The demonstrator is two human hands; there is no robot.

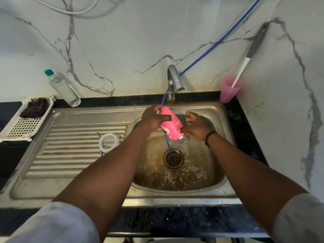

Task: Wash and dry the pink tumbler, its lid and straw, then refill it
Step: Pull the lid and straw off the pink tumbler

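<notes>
Left hand (154,119) tips tumbler (171,125), water (185,138) spilling

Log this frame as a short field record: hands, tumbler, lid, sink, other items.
left hand: grips the pink tumbler round its upper end
right hand: at the tumbler's lower end, fingers loosely curled; grip not clear
tumbler: tilted over the sink basin, water spilling from its lower end
lid: clear, lying on the drainboard
straw: not identifiable
tap: behind the tumbler
blue hose: runs down past the tap into the drain
other: water bottle, pink cup with a brush, white basket
</notes>
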